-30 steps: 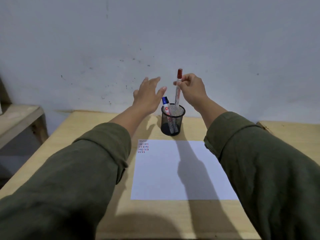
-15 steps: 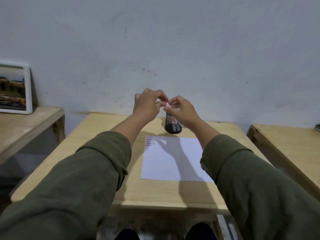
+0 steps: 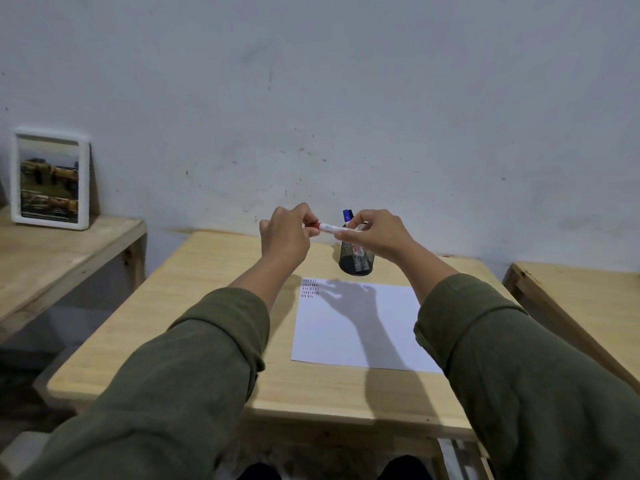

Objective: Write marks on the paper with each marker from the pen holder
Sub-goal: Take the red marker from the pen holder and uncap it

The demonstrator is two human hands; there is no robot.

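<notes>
A red-capped white marker (image 3: 332, 227) lies level in the air between both hands, above the far part of the table. My left hand (image 3: 285, 233) pinches its red cap end; my right hand (image 3: 375, 235) grips the white barrel. Behind my right hand stands the black mesh pen holder (image 3: 356, 263), with a blue-capped marker (image 3: 347, 215) sticking up from it. The white paper (image 3: 360, 327) lies in front of the holder, with short rows of red and dark marks (image 3: 310, 288) in its top left corner.
The wooden table (image 3: 207, 306) bears the paper and holder. A lower wooden shelf (image 3: 52, 251) at the left carries a white-framed picture (image 3: 50, 178). Another wooden table (image 3: 581, 299) stands at the right. A grey wall rises close behind.
The red marker came out of the holder in my right hand and now lies level. My left hand, open before, has closed on its cap end. The camera has pulled back.
</notes>
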